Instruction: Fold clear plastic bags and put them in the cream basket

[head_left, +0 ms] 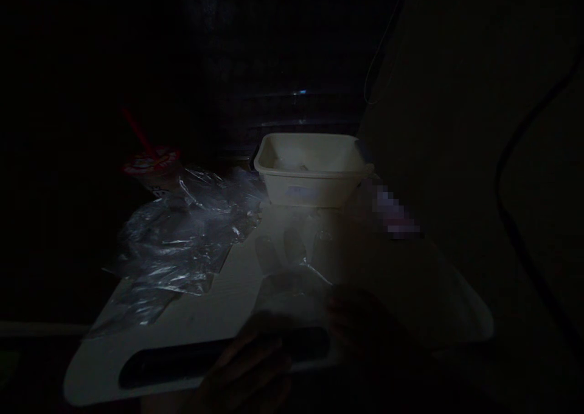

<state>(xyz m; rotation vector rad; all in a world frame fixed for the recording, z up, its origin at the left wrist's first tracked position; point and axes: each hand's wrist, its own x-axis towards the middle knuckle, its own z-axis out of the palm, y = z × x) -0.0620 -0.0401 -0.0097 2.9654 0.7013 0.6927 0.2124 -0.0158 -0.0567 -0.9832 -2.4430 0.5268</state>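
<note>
The picture is very dark. My left hand (250, 368) is at the table's front edge, its fingers curled at the lower end of a small clear plastic bag (285, 289). To the right, my right hand (360, 317) is mostly lost in shadow; its fingertips close at the bag's right edge. Just beyond the bag, a few dim rounded shapes (294, 244) show on the tabletop; I cannot make out whether they are objects or shadows. A heap of crumpled clear plastic (182, 238) covers the table's left side.
A cream plastic basin (314, 189) stands at the back of the white table (205, 310), with something pale inside. Behind the plastic heap at left is a cup (152, 165) with a red straw. A dark slot (173, 362) runs along the front edge. A cable (502, 189) hangs at right.
</note>
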